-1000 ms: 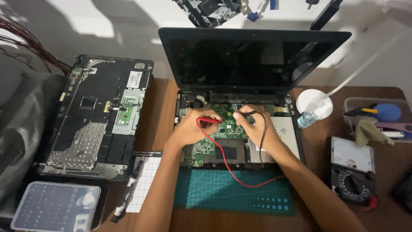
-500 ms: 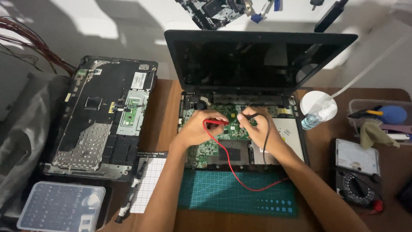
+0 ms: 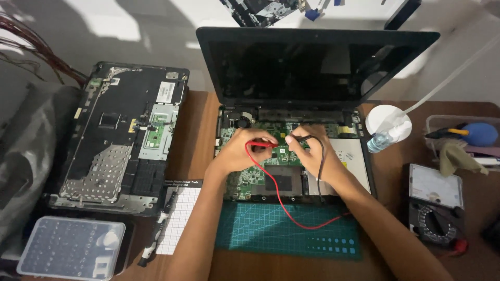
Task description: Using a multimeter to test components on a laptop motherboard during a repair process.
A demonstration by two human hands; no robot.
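Wooden desk (image 3: 203,119) | our left hand (image 3: 242,153) pinches red probe (image 3: 260,143), right hand (image 3: 310,153) pinches black probe (image 3: 304,138) | tips meet laptop board (image 3: 276,153) for contact.

Red probe (image 3: 259,143), black probe (image 3: 303,138), green circuit board (image 3: 260,174), teal gridded cutting mat (image 3: 271,229), white grid-lined notepad (image 3: 178,218), blue bulb blower (image 3: 479,133).

Head camera, looking steeply down at a wooden desk

The single view sits above and just behind the hands, facing forward over the opened laptop (image 3: 291,156), which fills the centre at close range; the edges take in the loose keyboard cover (image 3: 122,138) on the left and the multimeter (image 3: 435,205) on the right.
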